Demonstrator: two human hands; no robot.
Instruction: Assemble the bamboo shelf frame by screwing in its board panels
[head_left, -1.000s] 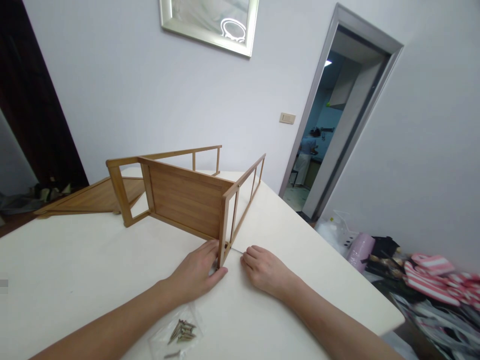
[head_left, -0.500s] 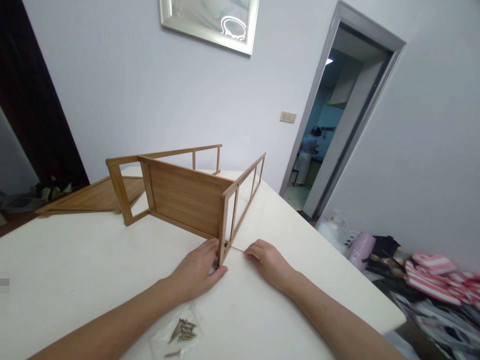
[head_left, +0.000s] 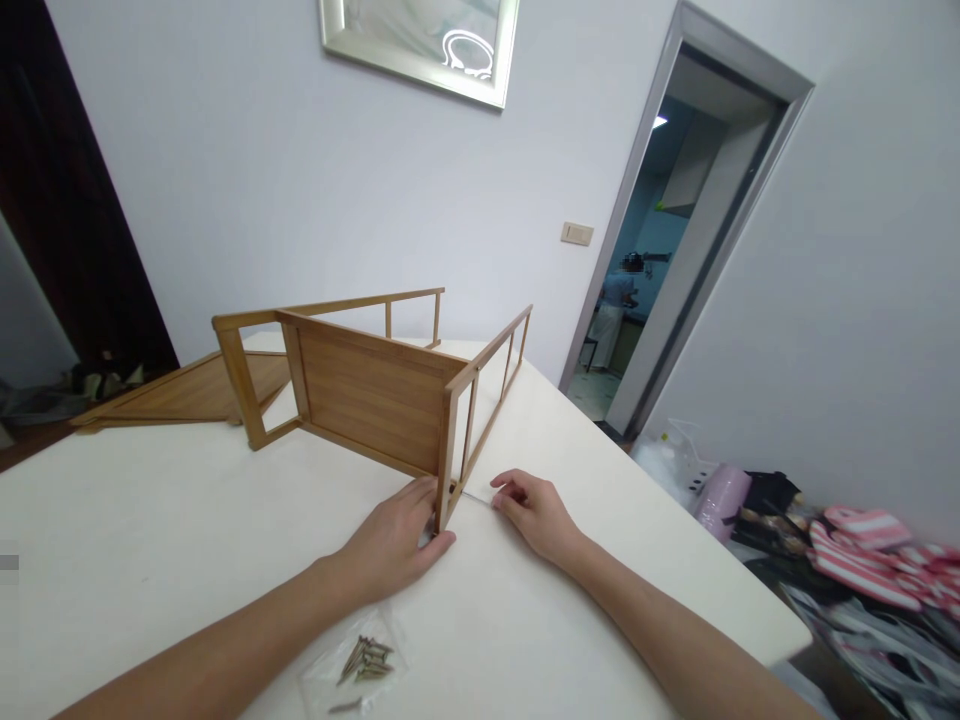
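A half-built bamboo shelf frame (head_left: 371,390) lies on its side on the white table (head_left: 150,520), with two ladder-like side rails and one flat panel between them. My left hand (head_left: 394,540) grips the near bottom corner of the right side rail, thumb and fingers around the post. My right hand (head_left: 534,510) rests on the table just right of that corner, fingers curled and pinching a thin metal tool (head_left: 474,495) whose tip points at the rail's foot. A clear bag of screws (head_left: 360,665) lies by my left forearm.
A loose bamboo panel (head_left: 180,395) lies flat at the table's far left. The table's right edge drops to a floor heaped with clothes and bags (head_left: 840,560). A person stands in the far room beyond the open doorway (head_left: 619,305).
My right hand has slid a little away from me and up along the table beside the rail's foot. The left hand and the frame have not moved.
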